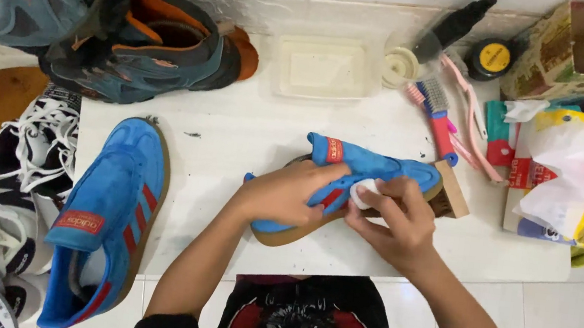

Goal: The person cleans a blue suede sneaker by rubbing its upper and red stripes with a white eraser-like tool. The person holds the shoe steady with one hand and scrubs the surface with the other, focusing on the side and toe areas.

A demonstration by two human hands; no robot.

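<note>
A blue suede sneaker (372, 167) with red stripes and a tan sole lies on its side at the middle of the white surface (236, 143). My left hand (281, 192) grips it around the heel and side. My right hand (395, 223) pinches a small white eraser-like block (363, 192) and presses it against the shoe's side near the stripes. The matching blue sneaker (106, 216) rests upright at the left, apart from both hands.
A wooden brush (452, 191) lies just behind the held shoe. Pink-handled brushes (439, 122), a clear plastic tray (325, 67), a round tin (493, 59), a cardboard box (583, 51) and a tissue pack (561, 180) sit behind and right. Teal boots (151, 53) and black-and-white sneakers (19, 177) crowd the left.
</note>
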